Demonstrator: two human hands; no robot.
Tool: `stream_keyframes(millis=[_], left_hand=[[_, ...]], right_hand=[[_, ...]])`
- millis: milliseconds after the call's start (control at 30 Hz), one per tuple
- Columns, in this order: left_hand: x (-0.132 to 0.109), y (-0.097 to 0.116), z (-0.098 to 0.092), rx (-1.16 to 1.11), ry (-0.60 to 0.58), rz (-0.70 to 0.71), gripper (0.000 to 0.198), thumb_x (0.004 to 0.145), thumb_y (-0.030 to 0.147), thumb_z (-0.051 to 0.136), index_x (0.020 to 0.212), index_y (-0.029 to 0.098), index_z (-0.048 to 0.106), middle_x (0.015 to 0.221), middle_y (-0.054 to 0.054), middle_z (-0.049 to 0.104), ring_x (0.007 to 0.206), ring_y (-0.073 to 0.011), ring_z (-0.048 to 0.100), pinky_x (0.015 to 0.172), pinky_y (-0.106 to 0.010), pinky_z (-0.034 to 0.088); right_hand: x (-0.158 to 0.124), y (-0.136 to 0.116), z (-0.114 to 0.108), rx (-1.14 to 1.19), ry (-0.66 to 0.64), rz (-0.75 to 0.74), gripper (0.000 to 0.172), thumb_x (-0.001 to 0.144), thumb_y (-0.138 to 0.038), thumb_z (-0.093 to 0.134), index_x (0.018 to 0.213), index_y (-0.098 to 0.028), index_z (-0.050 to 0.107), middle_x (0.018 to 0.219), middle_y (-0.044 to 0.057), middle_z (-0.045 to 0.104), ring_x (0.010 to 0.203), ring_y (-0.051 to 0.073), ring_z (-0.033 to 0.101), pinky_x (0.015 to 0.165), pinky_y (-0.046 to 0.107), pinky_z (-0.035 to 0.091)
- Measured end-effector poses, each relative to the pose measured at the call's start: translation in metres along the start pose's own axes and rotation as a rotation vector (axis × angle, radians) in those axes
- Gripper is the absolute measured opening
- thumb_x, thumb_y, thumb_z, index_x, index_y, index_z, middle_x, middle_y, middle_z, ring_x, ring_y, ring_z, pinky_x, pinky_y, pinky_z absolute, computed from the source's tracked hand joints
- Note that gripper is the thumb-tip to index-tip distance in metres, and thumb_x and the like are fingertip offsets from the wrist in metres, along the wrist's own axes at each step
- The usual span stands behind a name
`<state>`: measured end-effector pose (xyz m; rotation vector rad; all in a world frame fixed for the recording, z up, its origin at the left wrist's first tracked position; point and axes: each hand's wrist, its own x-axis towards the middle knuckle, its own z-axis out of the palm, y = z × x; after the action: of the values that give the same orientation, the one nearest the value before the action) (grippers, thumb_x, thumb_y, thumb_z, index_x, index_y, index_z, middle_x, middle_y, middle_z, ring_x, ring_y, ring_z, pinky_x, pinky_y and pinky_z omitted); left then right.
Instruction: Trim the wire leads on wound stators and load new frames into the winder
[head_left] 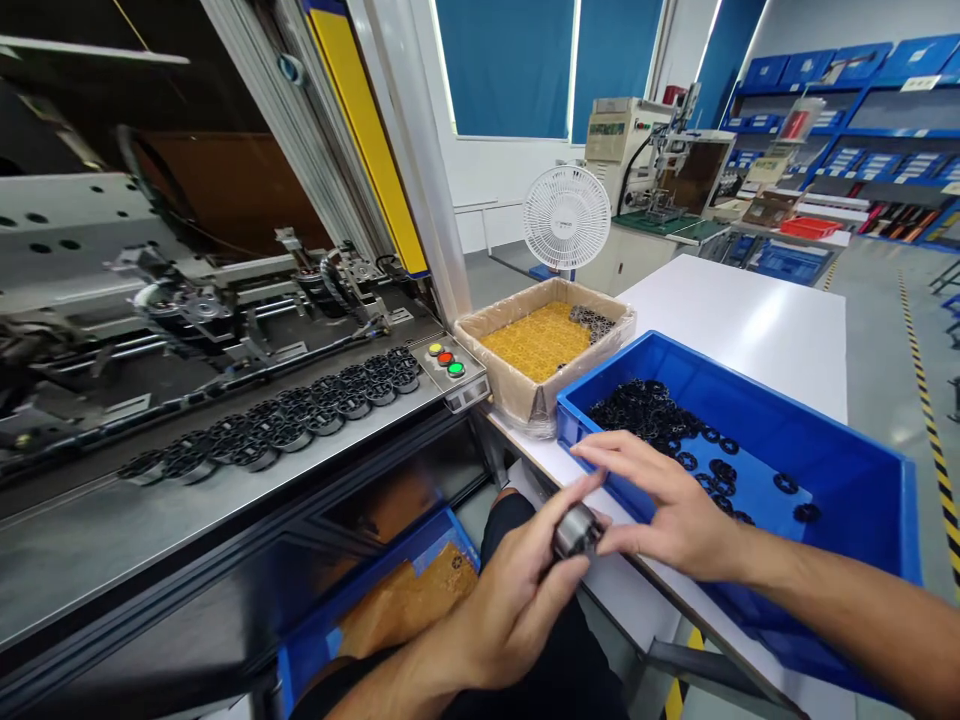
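My left hand (517, 590) is closed around a small dark round metal part (576, 531), held in front of the table edge. My right hand (660, 510) rests its thumb and fingertips against the top of that same part, the other fingers stretched out over the near wall of a blue bin (862, 490). Inside the bin lies a heap of black ring-shaped parts (645, 408). A double row of similar black round parts (300, 415) stands on the machine's steel shelf to the left.
A cardboard box (525, 395) with yellow pieces and a few black rings sits beside the bin on the white table (742, 320). A button panel (448, 362) is on the machine. Another blue bin (315, 640) lies below. A white fan (566, 218) stands behind.
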<state>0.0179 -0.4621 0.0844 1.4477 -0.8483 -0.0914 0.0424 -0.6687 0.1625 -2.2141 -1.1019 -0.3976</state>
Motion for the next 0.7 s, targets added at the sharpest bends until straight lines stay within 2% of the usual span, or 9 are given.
stream_keyframes(millis=[100, 167, 233, 367, 467, 567, 633, 700], left_hand=[[-0.004, -0.003, 0.004, 0.078, -0.003, 0.075, 0.063, 0.097, 0.019, 0.048, 0.153, 0.033, 0.023, 0.157, -0.004, 0.039, 0.142, -0.0205, 0.04, 0.118, -0.029, 0.033], [-0.005, -0.006, 0.007, 0.081, 0.04, 0.119, 0.063, 0.097, 0.021, 0.048, 0.153, 0.032, 0.023, 0.153, -0.004, 0.044, 0.139, -0.0179, 0.044, 0.116, -0.025, 0.034], [-0.004, -0.009, 0.009, 0.096, 0.067, 0.15, 0.059, 0.097, 0.02, 0.048, 0.151, 0.031, 0.027, 0.146, -0.004, 0.051, 0.133, -0.0154, 0.051, 0.112, -0.021, 0.037], [0.0, -0.011, 0.006, 0.131, 0.054, 0.19, 0.055, 0.096, 0.017, 0.046, 0.148, 0.029, 0.032, 0.136, -0.005, 0.059, 0.12, -0.0144, 0.06, 0.104, -0.021, 0.044], [0.002, -0.01, 0.003, 0.139, 0.031, 0.202, 0.058, 0.096, 0.016, 0.046, 0.149, 0.03, 0.03, 0.133, -0.007, 0.06, 0.118, -0.018, 0.06, 0.105, -0.028, 0.045], [-0.002, -0.003, 0.0, 0.117, 0.009, 0.19, 0.058, 0.095, 0.019, 0.047, 0.149, 0.033, 0.031, 0.133, -0.009, 0.059, 0.119, -0.0223, 0.059, 0.106, -0.037, 0.047], [-0.009, 0.001, -0.009, 0.132, 0.026, 0.139, 0.053, 0.093, 0.025, 0.051, 0.145, 0.031, 0.04, 0.131, -0.012, 0.058, 0.119, -0.0257, 0.058, 0.104, -0.041, 0.049], [-0.021, 0.003, -0.031, 0.237, 0.12, 0.032, 0.047, 0.092, 0.029, 0.054, 0.139, 0.027, 0.051, 0.125, -0.014, 0.059, 0.117, -0.0271, 0.059, 0.101, -0.042, 0.051]], right_hand=[[0.002, 0.0, 0.0, 0.191, -0.059, 0.079, 0.04, 0.08, -0.04, 0.07, 0.111, -0.014, 0.068, 0.1, 0.008, 0.074, 0.099, 0.014, 0.068, 0.09, 0.026, 0.056], [0.001, -0.003, 0.002, 0.222, -0.039, 0.08, 0.032, 0.081, -0.038, 0.07, 0.102, -0.014, 0.07, 0.092, 0.007, 0.074, 0.089, 0.013, 0.068, 0.084, 0.025, 0.057], [-0.001, -0.006, 0.006, 0.211, -0.008, 0.063, 0.03, 0.082, -0.036, 0.07, 0.102, -0.013, 0.07, 0.093, 0.007, 0.074, 0.09, 0.014, 0.068, 0.085, 0.027, 0.057], [-0.004, -0.007, 0.009, 0.14, 0.042, 0.026, 0.033, 0.082, -0.03, 0.071, 0.11, -0.012, 0.066, 0.094, 0.009, 0.074, 0.093, 0.016, 0.068, 0.087, 0.029, 0.058], [-0.002, -0.006, 0.006, 0.109, 0.03, -0.011, 0.038, 0.082, -0.033, 0.071, 0.113, -0.012, 0.064, 0.096, 0.01, 0.074, 0.094, 0.015, 0.069, 0.086, 0.028, 0.059], [-0.005, -0.007, 0.0, 0.043, -0.043, -0.016, 0.046, 0.08, -0.038, 0.073, 0.118, -0.014, 0.063, 0.106, 0.01, 0.073, 0.103, 0.017, 0.069, 0.091, 0.027, 0.059], [-0.013, -0.003, -0.003, -0.094, -0.082, 0.006, 0.051, 0.078, -0.04, 0.074, 0.122, -0.018, 0.061, 0.115, 0.009, 0.072, 0.108, 0.018, 0.068, 0.093, 0.028, 0.059], [-0.025, 0.009, -0.002, -0.265, -0.079, 0.026, 0.051, 0.079, -0.039, 0.073, 0.126, -0.022, 0.06, 0.12, 0.008, 0.07, 0.109, 0.021, 0.068, 0.092, 0.031, 0.061]])
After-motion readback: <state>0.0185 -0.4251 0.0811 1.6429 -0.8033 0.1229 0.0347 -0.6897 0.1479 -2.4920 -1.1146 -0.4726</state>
